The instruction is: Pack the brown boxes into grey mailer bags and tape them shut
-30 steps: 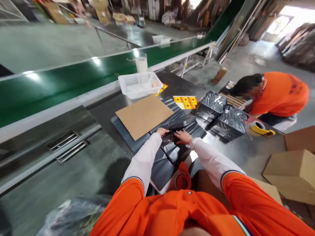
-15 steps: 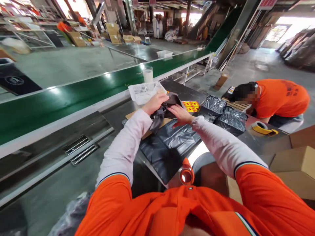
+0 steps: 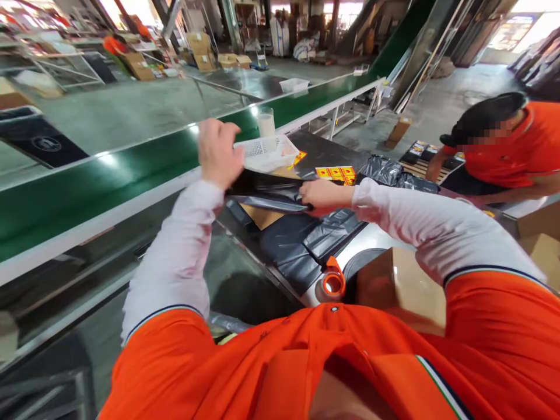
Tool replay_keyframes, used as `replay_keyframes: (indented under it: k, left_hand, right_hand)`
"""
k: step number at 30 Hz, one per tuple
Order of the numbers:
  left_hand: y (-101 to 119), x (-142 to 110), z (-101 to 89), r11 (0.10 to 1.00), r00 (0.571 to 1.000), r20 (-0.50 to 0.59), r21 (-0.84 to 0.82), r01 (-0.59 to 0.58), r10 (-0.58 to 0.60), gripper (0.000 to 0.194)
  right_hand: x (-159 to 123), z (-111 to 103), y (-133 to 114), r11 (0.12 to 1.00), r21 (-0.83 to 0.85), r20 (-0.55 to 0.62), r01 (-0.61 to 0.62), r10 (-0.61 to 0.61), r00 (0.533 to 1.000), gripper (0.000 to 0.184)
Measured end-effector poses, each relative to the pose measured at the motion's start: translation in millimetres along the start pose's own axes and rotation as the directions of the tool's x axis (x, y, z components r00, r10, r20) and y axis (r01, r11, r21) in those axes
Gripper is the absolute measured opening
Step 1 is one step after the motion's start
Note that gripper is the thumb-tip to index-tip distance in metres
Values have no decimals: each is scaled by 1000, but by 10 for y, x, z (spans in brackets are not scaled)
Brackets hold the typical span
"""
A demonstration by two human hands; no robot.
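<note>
A black plastic bag (image 3: 271, 189) stretches between my arms above the work table. My right hand (image 3: 328, 195) is closed on the bag's right end, fingers curled over the plastic. My left hand (image 3: 220, 154) is raised at the bag's left end, its fingers bent but apart. The bag's left end passes behind or against the left wrist; exact contact is unclear. Under the bag show a piece of brown cardboard (image 3: 262, 216) and flat black plastic packages (image 3: 291, 254). Just beyond it are a white perforated basket (image 3: 266, 149) and red-and-yellow printed boxes (image 3: 336, 174).
An orange tape dispenser (image 3: 333, 283) sits near my body, beside a cardboard box (image 3: 406, 286). Black wrapped bundles (image 3: 380, 169) lie at the table's right. A green conveyor belt (image 3: 144, 169) runs behind the table. A co-worker in orange (image 3: 503, 149) bends over at the right.
My hands have moved apart, the left one up and leftward. The crumpled black plastic is now stretched out between them. The co-worker has shifted and reaches down to the left.
</note>
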State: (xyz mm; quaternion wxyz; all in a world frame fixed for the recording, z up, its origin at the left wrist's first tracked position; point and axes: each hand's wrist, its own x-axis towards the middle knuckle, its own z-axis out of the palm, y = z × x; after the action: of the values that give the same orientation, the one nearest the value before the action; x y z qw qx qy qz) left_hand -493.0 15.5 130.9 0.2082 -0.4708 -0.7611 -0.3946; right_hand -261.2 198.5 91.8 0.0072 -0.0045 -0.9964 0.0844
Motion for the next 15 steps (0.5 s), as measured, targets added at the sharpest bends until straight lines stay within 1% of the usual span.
replay_keyframes:
  k: [1,2,3,4,5,6,7,8,9,10,11,12,13,14,15]
  left_hand:
    - [148,-211,-101,986,980,137,-103,-130,143,56]
    - [297,-422,-207,946,898,332,-243,-215,290,59]
    - [436,-619,-318,899,763,502,-368,-238,408,64]
    - [557,-790,-435,872,623,624,-437,-222,471,65]
    - [658,-927,-560,873,516,710,-445,-199,479,62]
    - [738,-1025,-695,896,476,761,-401,-188,440,55]
    - [803,-1085,-838,925,480,791,-335,-180,380,45]
    - [857,-1111,-987,947,492,809,-278,-161,321,37]
    - [906,-1109,-1134,961,498,822,-250,-121,276,33]
    - [956,-1086,-1271,966,503,830,-253,-50,243,32]
    - [1011,-1049,-1385,956,533,817,-289,49,219,31]
    - [1075,-1003,-1464,925,591,786,-341,165,184,31]
    - [1149,-953,-1499,870,682,720,-412,273,127,31]
    - [1232,-907,-1486,790,794,606,-512,337,54,31]
    - [1325,-869,-1425,700,889,458,-628,341,-21,28]
  right_hand:
    - [-67,-110,-95,996,12,44,89,-89,995,12]
    - [-145,-240,-165,988,48,70,149,-152,986,14]
    - [-238,-384,-217,977,117,76,177,-186,979,21]
    - [-345,-535,-258,958,219,72,182,-202,977,28]
    - [-467,-683,-298,922,347,60,173,-206,977,35]
    - [-599,-822,-346,861,483,56,157,-209,976,42]
    - [-740,-944,-408,786,603,77,138,-229,970,48]
    - [-886,-1046,-486,718,688,138,106,-272,952,54]
    - [-1032,-1125,-577,677,733,232,65,-339,912,62]
    - [-1180,-1179,-674,669,743,343,27,-415,843,68]
    - [-1329,-1209,-769,683,731,446,6,-484,753,72]
    - [-1483,-1218,-851,703,712,518,9,-534,668,71]
    - [-1646,-1210,-910,714,699,546,36,-566,617,66]
    - [-1823,-1187,-941,712,697,527,83,-587,614,60]
    - [-2016,-1154,-939,704,696,468,142,-594,654,54]
